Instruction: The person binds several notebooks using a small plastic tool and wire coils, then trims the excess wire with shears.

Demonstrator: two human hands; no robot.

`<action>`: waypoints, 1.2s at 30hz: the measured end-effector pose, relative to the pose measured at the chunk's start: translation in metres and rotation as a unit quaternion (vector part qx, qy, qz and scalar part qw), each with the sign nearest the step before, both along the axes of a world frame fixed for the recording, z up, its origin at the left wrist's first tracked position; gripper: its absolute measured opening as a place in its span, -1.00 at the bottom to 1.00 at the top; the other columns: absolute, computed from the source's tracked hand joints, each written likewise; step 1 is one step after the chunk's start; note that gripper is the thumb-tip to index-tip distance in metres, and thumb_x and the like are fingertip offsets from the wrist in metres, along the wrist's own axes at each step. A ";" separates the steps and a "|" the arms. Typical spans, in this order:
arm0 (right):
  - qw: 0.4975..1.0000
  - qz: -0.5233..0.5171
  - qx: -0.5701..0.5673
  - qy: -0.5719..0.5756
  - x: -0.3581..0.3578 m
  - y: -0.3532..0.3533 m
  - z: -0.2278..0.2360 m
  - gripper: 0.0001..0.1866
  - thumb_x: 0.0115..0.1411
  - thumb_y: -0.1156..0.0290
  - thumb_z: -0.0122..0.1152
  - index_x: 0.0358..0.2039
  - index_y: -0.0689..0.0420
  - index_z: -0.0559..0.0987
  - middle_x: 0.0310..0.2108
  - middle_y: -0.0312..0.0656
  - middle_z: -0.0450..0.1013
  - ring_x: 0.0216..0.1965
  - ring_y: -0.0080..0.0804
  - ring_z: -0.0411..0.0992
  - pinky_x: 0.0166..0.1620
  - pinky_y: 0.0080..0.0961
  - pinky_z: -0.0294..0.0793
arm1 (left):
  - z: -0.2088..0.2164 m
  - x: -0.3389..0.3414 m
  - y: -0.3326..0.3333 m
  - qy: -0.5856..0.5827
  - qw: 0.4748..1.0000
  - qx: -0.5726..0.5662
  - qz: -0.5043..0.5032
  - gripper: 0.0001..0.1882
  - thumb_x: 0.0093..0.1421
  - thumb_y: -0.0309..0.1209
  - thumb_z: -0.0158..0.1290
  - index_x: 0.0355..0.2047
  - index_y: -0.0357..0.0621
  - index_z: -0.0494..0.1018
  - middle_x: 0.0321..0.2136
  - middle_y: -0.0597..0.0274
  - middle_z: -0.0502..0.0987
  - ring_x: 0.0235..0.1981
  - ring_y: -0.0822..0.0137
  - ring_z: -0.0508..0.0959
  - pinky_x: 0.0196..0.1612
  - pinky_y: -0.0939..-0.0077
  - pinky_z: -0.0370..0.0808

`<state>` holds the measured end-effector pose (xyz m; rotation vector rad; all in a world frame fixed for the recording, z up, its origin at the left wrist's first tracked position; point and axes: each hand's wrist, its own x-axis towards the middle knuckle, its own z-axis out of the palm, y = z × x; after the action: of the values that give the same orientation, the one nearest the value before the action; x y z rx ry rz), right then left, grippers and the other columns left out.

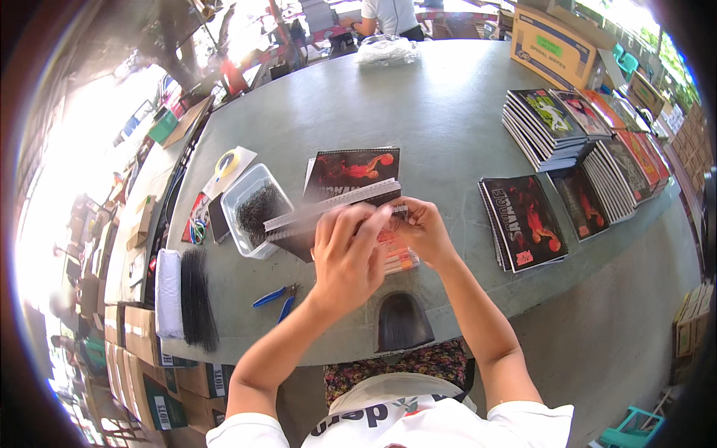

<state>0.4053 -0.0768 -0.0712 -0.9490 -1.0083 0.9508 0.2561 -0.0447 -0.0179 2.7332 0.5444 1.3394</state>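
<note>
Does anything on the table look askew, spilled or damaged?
I see no spill or clear damage. Slightly askew is the pile of black notebooks to the right of the right hand: its edges are fanned unevenly rather than squared up. The blue pliers lie with handles spread, nothing odd.

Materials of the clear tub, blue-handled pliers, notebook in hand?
Tub: likely plastic, smooth, judging by its see-through walls. Pliers: solid-blue handles suggest plastic or rubber; head probably metal. Notebook: pale page edge suggests paper; dark cover likely card, finish too blurred to tell.
</note>
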 end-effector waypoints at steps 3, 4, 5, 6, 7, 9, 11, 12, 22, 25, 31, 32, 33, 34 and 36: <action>0.995 -0.022 0.023 -0.095 0.008 0.003 -0.011 -0.81 0.12 0.72 -0.03 -0.30 0.28 0.53 -0.45 -0.43 0.47 -0.35 -0.76 0.34 -0.32 -0.72 0.39 | 0.012 0.024 0.008 0.070 0.998 0.006 -0.004 -0.75 0.01 -0.49 0.12 -0.26 -0.28 0.48 -0.33 0.07 0.49 -0.24 0.06 0.46 -0.17 0.23 0.40; 0.993 -0.043 0.012 -0.111 0.004 0.001 -0.009 -0.78 0.11 0.72 -0.11 -0.34 0.28 0.53 -0.45 -0.44 0.46 -0.36 -0.77 0.31 -0.32 -0.73 0.37 | 0.004 0.027 0.013 0.070 0.997 -0.015 -0.023 -0.77 0.00 -0.52 0.10 -0.28 -0.30 0.48 -0.34 0.07 0.50 -0.27 0.07 0.46 -0.19 0.24 0.41; 0.993 -0.038 0.014 -0.114 0.002 0.002 -0.010 -0.78 0.11 0.72 -0.11 -0.34 0.28 0.53 -0.45 -0.44 0.46 -0.36 -0.77 0.31 -0.32 -0.73 0.37 | -0.003 0.027 0.017 0.070 0.996 -0.036 -0.042 -0.78 0.00 -0.55 0.08 -0.29 -0.31 0.48 -0.35 0.06 0.50 -0.29 0.08 0.47 -0.22 0.25 0.42; 0.988 -0.051 -0.001 -0.143 0.004 -0.001 -0.014 -0.80 0.12 0.71 -0.10 -0.35 0.28 0.52 -0.46 -0.43 0.46 -0.36 -0.77 0.31 -0.31 -0.72 0.37 | -0.003 0.027 0.016 0.077 0.994 -0.054 -0.058 -0.80 0.00 -0.56 0.07 -0.31 -0.29 0.49 -0.39 0.06 0.48 -0.30 0.08 0.46 -0.23 0.25 0.44; 0.983 -0.065 -0.016 -0.172 0.005 -0.003 -0.016 -0.81 0.12 0.70 -0.09 -0.35 0.28 0.52 -0.46 -0.42 0.46 -0.36 -0.77 0.32 -0.29 -0.71 0.37 | -0.002 0.028 0.017 0.075 0.994 -0.057 -0.058 -0.80 0.00 -0.56 0.07 -0.31 -0.29 0.49 -0.39 0.06 0.48 -0.30 0.08 0.46 -0.23 0.25 0.44; 0.973 -0.085 -0.041 -0.212 0.001 -0.006 -0.014 -0.82 0.12 0.69 -0.09 -0.34 0.28 0.52 -0.44 -0.40 0.47 -0.34 -0.75 0.32 -0.28 -0.70 0.37 | 0.003 0.029 0.021 0.077 0.990 -0.107 -0.053 -0.81 -0.02 -0.56 0.08 -0.32 -0.26 0.49 -0.44 0.08 0.46 -0.29 0.07 0.46 -0.20 0.25 0.43; 0.960 -0.103 -0.063 -0.253 -0.003 -0.006 -0.015 -0.82 0.13 0.68 -0.08 -0.33 0.28 0.51 -0.43 -0.38 0.48 -0.32 -0.74 0.33 -0.26 -0.70 0.37 | 0.006 0.033 0.024 0.081 0.989 -0.118 -0.048 -0.80 -0.04 -0.55 0.10 -0.34 -0.24 0.48 -0.45 0.09 0.45 -0.29 0.08 0.46 -0.20 0.25 0.43; 0.965 -0.118 -0.045 -0.230 -0.002 -0.005 -0.017 -0.82 0.11 0.65 -0.03 -0.29 0.30 0.52 -0.46 -0.32 0.49 -0.39 -0.69 0.33 -0.31 -0.64 0.37 | 0.008 0.036 0.024 0.087 0.987 -0.127 -0.050 -0.80 -0.05 -0.55 0.11 -0.35 -0.22 0.47 -0.47 0.11 0.43 -0.30 0.09 0.46 -0.19 0.25 0.42; 0.873 0.023 0.019 -0.486 -0.016 -0.012 0.083 -0.68 0.03 0.36 0.28 -0.20 0.23 0.56 -0.31 -0.03 0.53 -0.27 -0.24 0.52 -0.19 -0.36 0.46 | -0.064 -0.188 0.034 0.333 0.916 -0.171 0.144 -0.49 -0.08 -0.43 0.11 -0.04 -0.12 0.40 -0.17 -0.03 0.39 -0.05 -0.02 0.37 -0.01 0.16 0.36; 0.795 0.044 0.066 -0.602 -0.078 0.012 0.086 -0.68 0.06 0.36 0.21 -0.18 0.25 0.54 -0.26 0.00 0.51 -0.23 -0.07 0.48 -0.16 -0.26 0.46 | -0.071 -0.215 0.039 0.349 0.861 -0.332 0.164 -0.47 -0.08 -0.40 0.10 -0.01 -0.11 0.38 -0.18 -0.08 0.40 -0.01 -0.04 0.36 -0.02 0.14 0.37; 0.843 0.010 0.053 -0.535 -0.117 0.075 0.072 -0.75 -0.01 0.41 0.25 -0.28 0.20 0.59 -0.44 0.05 0.52 -0.39 -0.08 0.52 -0.26 -0.33 0.48 | -0.062 -0.184 0.031 0.192 0.879 -0.385 0.207 -0.59 -0.07 -0.37 0.10 -0.16 -0.16 0.39 -0.23 -0.05 0.37 -0.21 0.06 0.46 -0.11 0.24 0.42; 0.843 0.020 0.043 -0.536 -0.115 0.078 0.072 -0.77 0.00 0.42 0.23 -0.30 0.21 0.60 -0.46 0.04 0.52 -0.38 -0.07 0.52 -0.26 -0.31 0.48 | -0.035 -0.172 0.028 0.132 0.861 -0.476 0.123 -0.63 -0.06 -0.37 0.08 -0.20 -0.19 0.37 -0.25 -0.04 0.37 -0.30 0.08 0.47 -0.18 0.27 0.43; 0.842 0.032 0.038 -0.537 -0.116 0.079 0.074 -0.78 0.01 0.42 0.21 -0.31 0.22 0.60 -0.47 0.04 0.52 -0.37 -0.06 0.51 -0.26 -0.30 0.48 | -0.018 -0.168 0.025 0.065 0.828 -0.555 0.040 -0.67 -0.04 -0.38 0.06 -0.24 -0.22 0.35 -0.28 -0.03 0.38 -0.38 0.10 0.48 -0.25 0.30 0.43; 0.844 0.043 -0.009 -0.534 -0.120 0.077 0.080 -0.77 -0.01 0.41 0.23 -0.31 0.23 0.60 -0.49 0.03 0.52 -0.37 -0.08 0.52 -0.25 -0.32 0.48 | -0.021 -0.168 0.026 0.056 0.828 -0.557 0.044 -0.67 -0.04 -0.38 0.06 -0.24 -0.22 0.35 -0.28 -0.03 0.38 -0.38 0.10 0.48 -0.25 0.30 0.43; 0.845 0.035 0.003 -0.533 -0.121 0.075 0.077 -0.77 -0.01 0.42 0.24 -0.31 0.23 0.60 -0.49 0.03 0.52 -0.38 -0.09 0.52 -0.24 -0.32 0.47 | -0.027 -0.164 0.029 0.007 0.827 -0.562 0.008 -0.56 0.05 -0.32 -0.10 -0.03 -0.18 0.30 -0.29 0.08 0.43 -0.33 0.27 0.49 -0.24 0.37 0.42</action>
<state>0.2838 -0.0016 0.0056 -1.4850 -1.9779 0.4053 0.0917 -0.0153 -0.0446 1.7280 0.9524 0.6098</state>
